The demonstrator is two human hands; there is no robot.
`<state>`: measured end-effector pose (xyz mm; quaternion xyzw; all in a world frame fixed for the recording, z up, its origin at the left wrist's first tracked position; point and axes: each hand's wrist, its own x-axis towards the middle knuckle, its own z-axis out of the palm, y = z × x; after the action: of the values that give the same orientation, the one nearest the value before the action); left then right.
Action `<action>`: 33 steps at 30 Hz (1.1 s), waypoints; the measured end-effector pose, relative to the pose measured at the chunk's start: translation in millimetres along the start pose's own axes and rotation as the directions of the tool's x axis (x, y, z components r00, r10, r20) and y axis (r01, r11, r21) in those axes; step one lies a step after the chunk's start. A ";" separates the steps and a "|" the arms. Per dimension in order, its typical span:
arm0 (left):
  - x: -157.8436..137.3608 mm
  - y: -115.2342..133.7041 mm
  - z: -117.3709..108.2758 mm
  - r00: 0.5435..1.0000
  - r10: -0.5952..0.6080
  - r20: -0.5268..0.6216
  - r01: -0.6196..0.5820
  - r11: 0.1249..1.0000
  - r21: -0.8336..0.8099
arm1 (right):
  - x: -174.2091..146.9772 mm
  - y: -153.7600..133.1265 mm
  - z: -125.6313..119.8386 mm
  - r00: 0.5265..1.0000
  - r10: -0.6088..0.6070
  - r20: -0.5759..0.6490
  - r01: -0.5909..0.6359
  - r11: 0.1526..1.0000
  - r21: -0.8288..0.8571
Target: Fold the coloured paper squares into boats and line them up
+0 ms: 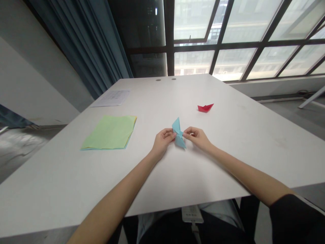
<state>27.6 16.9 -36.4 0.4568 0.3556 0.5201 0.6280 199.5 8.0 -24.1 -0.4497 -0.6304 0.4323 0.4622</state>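
Note:
Between my two hands is a light blue folded paper boat [179, 140], held a little above the white table [162, 179], its pointed ends toward the far and near sides. My left hand [163, 140] pinches its left side between thumb and fingers. On the right side, my right hand [196, 136] grips a small fold with thumb and forefinger. A bit of red shows by my left fingertips, too small to make out. Farther off to the right lies a red folded paper boat [205, 108], apart from both hands.
A stack of coloured paper sheets [110, 133], green on top, lies on the table's left side. Behind it is a printed sheet [111, 98]. A blue curtain [101, 44] and windows [238, 51] stand beyond the table. A badge [192, 214] hangs at the near edge.

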 end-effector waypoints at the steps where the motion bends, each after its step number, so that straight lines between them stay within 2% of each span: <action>1: 0.5 -0.4 -0.1 1.000 0.009 -0.008 -0.009 1.000 0.004 | -0.4 0.2 0.1 1.000 0.002 0.010 -0.002 1.000 -0.013; 7: 1.5 1.2 -0.3 0.995 0.077 -0.058 -0.072 0.994 0.084 | -1.1 1.2 0.9 0.999 0.020 0.026 -0.019 1.000 -0.023; 11: -1.2 5.0 1.1 0.993 0.116 -0.017 -0.113 0.984 0.139 | -0.3 1.7 2.3 0.997 0.061 0.049 -0.062 0.998 0.024; 15: -5.7 7.7 5.9 0.993 0.110 0.052 -0.118 0.971 0.208 | 0.5 1.6 3.5 0.994 0.064 0.086 -0.069 0.996 0.055; 20: -9.6 6.7 8.2 0.993 0.059 0.100 -0.083 0.963 0.255 | 1.2 2.5 4.1 0.995 0.076 0.064 -0.086 0.984 0.159; 26: -6.7 0.1 1.4 0.996 0.015 0.093 -0.052 0.909 0.414 | 1.6 2.8 4.1 0.996 0.090 -0.007 -0.088 0.980 0.178; 33: -7.3 0.8 2.7 0.994 0.020 0.104 -0.063 0.901 0.428 | 0.6 -1.8 4.6 0.994 0.107 -0.014 -0.103 0.979 0.178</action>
<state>28.3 9.2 -34.9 0.6165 0.4209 0.4190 0.5169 194.6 7.6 -23.2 -0.4445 -0.5593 0.5052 0.4842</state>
